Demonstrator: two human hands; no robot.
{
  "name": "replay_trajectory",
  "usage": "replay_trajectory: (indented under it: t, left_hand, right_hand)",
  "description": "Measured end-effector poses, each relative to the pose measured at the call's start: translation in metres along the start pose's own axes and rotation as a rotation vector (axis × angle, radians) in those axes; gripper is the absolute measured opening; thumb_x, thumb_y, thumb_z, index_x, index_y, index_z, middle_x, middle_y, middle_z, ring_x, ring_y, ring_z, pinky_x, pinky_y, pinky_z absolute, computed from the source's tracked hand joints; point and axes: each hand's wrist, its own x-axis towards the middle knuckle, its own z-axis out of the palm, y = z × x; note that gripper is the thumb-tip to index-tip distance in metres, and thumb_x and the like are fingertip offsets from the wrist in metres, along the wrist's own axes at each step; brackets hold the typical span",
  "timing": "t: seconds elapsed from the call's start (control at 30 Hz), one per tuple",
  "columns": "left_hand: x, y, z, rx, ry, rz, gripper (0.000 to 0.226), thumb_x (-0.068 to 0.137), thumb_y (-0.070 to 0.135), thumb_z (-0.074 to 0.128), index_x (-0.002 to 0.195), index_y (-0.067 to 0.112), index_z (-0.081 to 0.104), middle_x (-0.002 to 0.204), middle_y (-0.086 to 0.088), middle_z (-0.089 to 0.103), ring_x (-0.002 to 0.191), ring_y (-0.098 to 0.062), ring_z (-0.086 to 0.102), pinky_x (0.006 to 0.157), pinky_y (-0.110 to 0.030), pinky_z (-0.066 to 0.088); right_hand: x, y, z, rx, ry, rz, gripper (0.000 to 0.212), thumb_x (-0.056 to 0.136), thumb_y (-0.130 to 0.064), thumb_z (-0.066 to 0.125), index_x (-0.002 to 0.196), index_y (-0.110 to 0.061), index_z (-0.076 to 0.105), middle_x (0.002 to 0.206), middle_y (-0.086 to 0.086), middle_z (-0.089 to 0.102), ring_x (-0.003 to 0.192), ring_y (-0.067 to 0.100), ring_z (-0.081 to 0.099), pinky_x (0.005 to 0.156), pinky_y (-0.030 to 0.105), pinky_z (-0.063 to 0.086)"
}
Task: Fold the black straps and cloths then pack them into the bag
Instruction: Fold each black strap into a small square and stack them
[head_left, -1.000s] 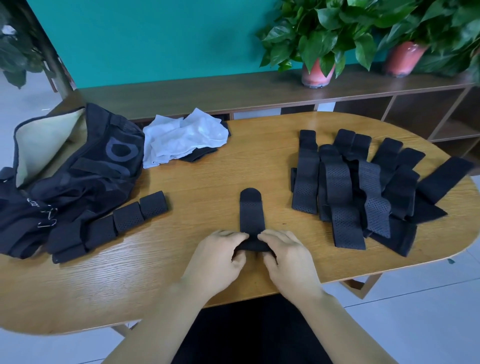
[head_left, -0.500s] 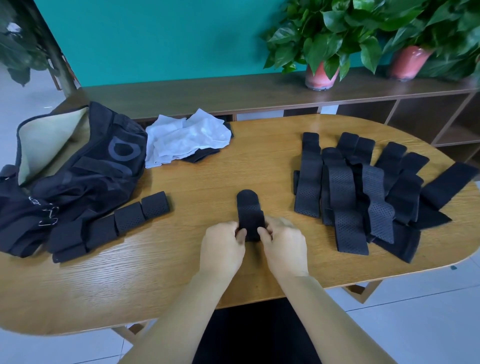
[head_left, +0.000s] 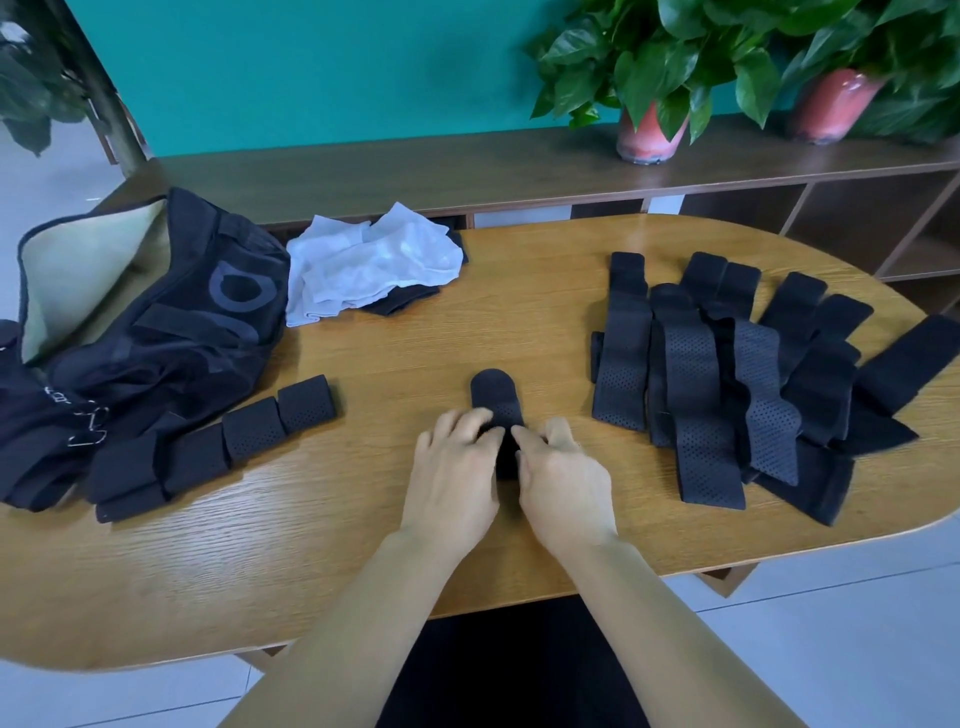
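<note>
Rolling a black strap (head_left: 493, 400) at the middle of the wooden table (head_left: 467, 332), a person works with the left hand (head_left: 457, 467) and right hand (head_left: 563, 480), fingertips curled and pressing on the half-rolled bundle. Uneven pressure could likely let the springy roll slip loose or skew. Finished rolls (head_left: 249, 431) lie left beside the open bag (head_left: 156, 332); unfolded straps (head_left: 727, 374) crowd the right, some near the table's edge. Bare wood ahead leaves working room.
</note>
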Motion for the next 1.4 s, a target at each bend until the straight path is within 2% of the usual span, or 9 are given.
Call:
replay_trajectory:
  t: [0.17,0.23,0.3,0.4,0.57,0.87,1.0,1.17,1.4]
  left_hand:
    - [0.0,-0.014,0.002,-0.035,-0.107,0.073,0.048,0.102,0.025,0.04,0.149,0.02,0.035,0.156,0.008,0.031,0.144,-0.011,0.021,0.114,-0.026,0.015]
    - [0.0,-0.018,0.0,-0.053,-0.154,0.109,0.054,0.098,0.033,0.046,0.149,0.02,0.034,0.156,0.008,0.03,0.144,-0.012,0.022,0.115,-0.026,0.015]
    - [-0.003,-0.024,-0.001,-0.064,-0.178,0.146,0.06,0.093,0.035,0.053,0.148,0.021,0.037,0.155,0.008,0.033,0.142,-0.013,0.026,0.115,-0.028,0.019]
    - [-0.012,-0.035,-0.002,-0.089,-0.175,0.182,0.06,0.086,0.035,0.055,0.144,0.021,0.045,0.15,0.008,0.041,0.137,-0.014,0.036,0.114,-0.03,0.028]
    - [-0.032,-0.031,-0.01,-0.216,-0.08,0.193,0.049,0.087,0.027,0.055,0.135,0.022,0.056,0.138,0.012,0.055,0.125,-0.006,0.046,0.102,-0.009,0.027]
    - [-0.046,-0.031,-0.008,-0.446,0.023,0.005,0.045,0.088,0.019,0.067,0.131,0.027,0.059,0.119,0.014,0.064,0.103,0.006,0.054,0.088,-0.001,0.036]
    - [-0.04,-0.026,-0.002,-0.49,0.088,-0.085,0.033,0.09,0.021,0.067,0.123,0.027,0.064,0.103,0.011,0.07,0.089,-0.004,0.065,0.081,-0.016,0.049]
    - [-0.033,-0.023,0.003,-0.527,0.123,-0.149,0.02,0.092,0.022,0.064,0.112,0.02,0.067,0.094,0.01,0.071,0.082,-0.005,0.065,0.076,-0.024,0.052]
    - [-0.021,-0.023,0.006,-0.553,0.183,-0.215,0.022,0.092,0.019,0.064,0.114,0.018,0.069,0.099,0.006,0.073,0.092,-0.009,0.067,0.082,-0.025,0.052]
  right_hand:
    - [0.003,0.004,-0.002,-0.08,0.004,-0.125,0.021,0.067,-0.001,0.078,0.084,-0.011,0.07,0.095,0.003,0.064,0.076,0.023,0.061,0.05,0.027,0.045]
    - [0.001,0.01,-0.006,-0.079,-0.067,-0.166,0.029,0.074,-0.005,0.072,0.103,-0.007,0.07,0.114,0.005,0.066,0.096,0.026,0.063,0.07,0.033,0.051]
    - [-0.003,0.014,-0.013,-0.039,-0.196,-0.166,0.042,0.086,-0.013,0.056,0.128,-0.008,0.06,0.136,0.001,0.055,0.122,0.021,0.05,0.093,0.032,0.041]
    - [-0.015,0.016,-0.021,0.049,-0.276,-0.2,0.061,0.08,-0.027,0.045,0.139,-0.014,0.049,0.146,-0.006,0.044,0.133,0.013,0.035,0.105,0.026,0.029]
    - [-0.033,0.017,-0.019,0.176,-0.201,-0.174,0.053,0.077,-0.019,0.048,0.129,-0.017,0.059,0.128,-0.009,0.056,0.12,0.01,0.044,0.095,0.021,0.03]
    - [-0.034,0.007,-0.012,0.284,-0.081,-0.053,0.035,0.082,-0.01,0.069,0.116,-0.018,0.068,0.114,-0.008,0.065,0.11,0.012,0.053,0.089,0.022,0.033]
    - [-0.027,-0.001,-0.015,0.341,-0.037,0.038,0.028,0.086,-0.015,0.069,0.114,-0.018,0.068,0.104,-0.008,0.066,0.103,0.013,0.054,0.089,0.032,0.045]
    - [-0.02,-0.004,-0.018,0.359,-0.044,0.125,0.014,0.09,-0.021,0.065,0.102,-0.014,0.067,0.078,-0.02,0.048,0.092,0.011,0.051,0.074,0.025,0.045]
    - [-0.008,-0.01,-0.012,0.27,-0.038,0.199,0.017,0.094,-0.03,0.058,0.104,-0.019,0.066,0.089,-0.009,0.062,0.096,0.011,0.051,0.069,0.028,0.045]
